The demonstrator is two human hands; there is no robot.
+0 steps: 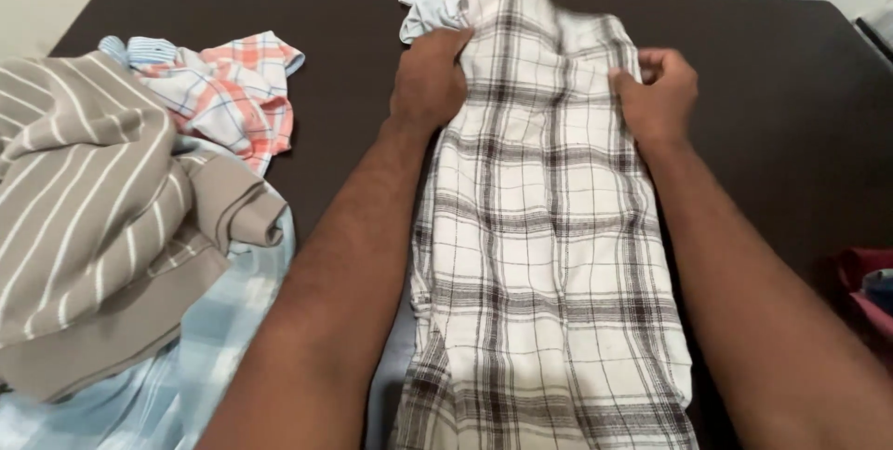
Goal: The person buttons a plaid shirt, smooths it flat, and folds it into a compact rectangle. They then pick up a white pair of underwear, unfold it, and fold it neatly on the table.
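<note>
Stretching from the top centre down to the bottom edge of the frame, a white cloth with dark plaid lines (549, 255) lies lengthwise on the dark brown desk (772, 97), its lower end cut off by the frame. At the left, a heap of clothes is partly out of view: a tan garment with white stripes (84, 218) on top, a pale blue checked cloth (205, 348) under it, and an orange-and-white checked shirt (233, 97) behind. The left hand (430, 78) is clenched on the plaid cloth's upper left edge, beside a small light blue cloth (423, 11). The right hand (660, 92) pinches the upper right edge. Bare desk lies open at upper right. A dark red item (860, 273) is cropped at the right edge.
</note>
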